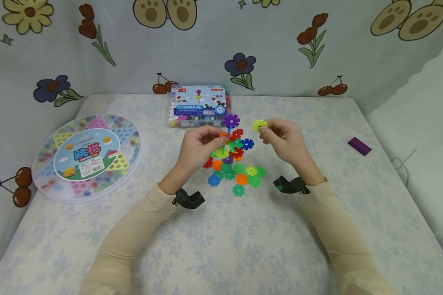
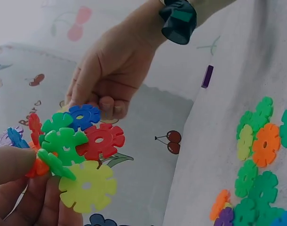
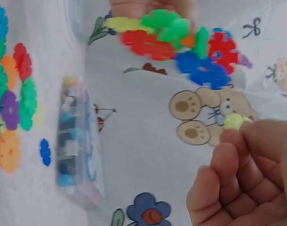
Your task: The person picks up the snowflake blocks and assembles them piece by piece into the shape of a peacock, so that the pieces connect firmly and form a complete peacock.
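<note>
My left hand (image 1: 196, 148) pinches a cluster of interlocked plastic snowflake discs, raised over the table. In the left wrist view a yellow-green disc (image 2: 88, 187), a red disc (image 2: 102, 141) and a blue disc (image 2: 82, 117) of that cluster show, with green ones between. A purple disc (image 1: 231, 120) tops it in the head view. To the right, my right hand (image 1: 286, 141) holds a single yellow disc (image 1: 259, 125) between thumb and forefinger, apart from the cluster. Loose discs, such as an orange disc (image 1: 241, 179) and a blue disc (image 1: 214, 180), lie on the table below the hands.
A round Chinese checkers box (image 1: 134, 164) lies at the left. Behind the hands sits a clear plastic case (image 1: 201, 104) of small coloured parts with a printed label. A small purple block (image 1: 359, 146) lies far right. Patterned cloth hangs along the back.
</note>
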Demonstrator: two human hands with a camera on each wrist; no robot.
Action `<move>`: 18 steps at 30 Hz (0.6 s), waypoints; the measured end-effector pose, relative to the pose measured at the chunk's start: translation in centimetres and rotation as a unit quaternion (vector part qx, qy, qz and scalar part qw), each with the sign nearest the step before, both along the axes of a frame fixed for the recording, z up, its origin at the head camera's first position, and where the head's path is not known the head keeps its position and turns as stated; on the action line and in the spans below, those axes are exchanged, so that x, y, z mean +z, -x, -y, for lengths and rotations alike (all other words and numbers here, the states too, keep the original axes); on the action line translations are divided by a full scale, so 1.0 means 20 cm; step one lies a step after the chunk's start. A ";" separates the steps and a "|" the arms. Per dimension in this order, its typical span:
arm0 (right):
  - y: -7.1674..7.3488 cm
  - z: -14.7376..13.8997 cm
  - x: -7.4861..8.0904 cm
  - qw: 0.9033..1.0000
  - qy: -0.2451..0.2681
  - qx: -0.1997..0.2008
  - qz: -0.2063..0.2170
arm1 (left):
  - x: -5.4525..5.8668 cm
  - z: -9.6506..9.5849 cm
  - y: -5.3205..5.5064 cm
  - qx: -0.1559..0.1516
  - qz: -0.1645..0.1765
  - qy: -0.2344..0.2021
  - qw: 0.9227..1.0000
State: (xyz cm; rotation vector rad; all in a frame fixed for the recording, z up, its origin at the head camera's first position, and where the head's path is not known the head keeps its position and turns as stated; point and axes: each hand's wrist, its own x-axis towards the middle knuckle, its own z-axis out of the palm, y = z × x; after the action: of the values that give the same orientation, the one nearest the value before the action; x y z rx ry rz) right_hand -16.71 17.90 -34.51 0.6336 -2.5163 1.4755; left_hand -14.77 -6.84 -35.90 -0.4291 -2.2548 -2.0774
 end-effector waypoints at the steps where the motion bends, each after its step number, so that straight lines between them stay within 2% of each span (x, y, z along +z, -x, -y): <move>1: -0.01 -0.01 0.02 1.000 0.019 0.004 -0.006 | 0.00 0.00 0.00 -0.003 -0.001 0.003 1.000; 3: -0.03 -0.02 0.04 0.999 0.042 0.020 -0.021 | -0.01 -0.01 0.00 -0.009 -0.004 0.010 1.000; 6: -0.06 -0.02 0.07 0.998 0.040 0.037 -0.042 | -0.01 -0.01 -0.01 -0.015 -0.007 0.021 1.000; 12: -0.10 0.01 0.08 0.996 -0.002 0.066 -0.055 | -0.01 -0.01 -0.01 -0.030 -0.005 0.029 0.999; 18: -0.11 -0.01 0.09 0.995 -0.036 0.058 -0.067 | -0.01 -0.02 -0.02 -0.036 -0.013 0.035 0.999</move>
State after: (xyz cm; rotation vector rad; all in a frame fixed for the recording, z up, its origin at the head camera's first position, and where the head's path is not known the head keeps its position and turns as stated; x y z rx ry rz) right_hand -14.58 18.06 -32.65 0.8734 -2.4763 1.3343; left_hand -14.43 -6.52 -36.12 -0.5473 -2.3370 -2.0174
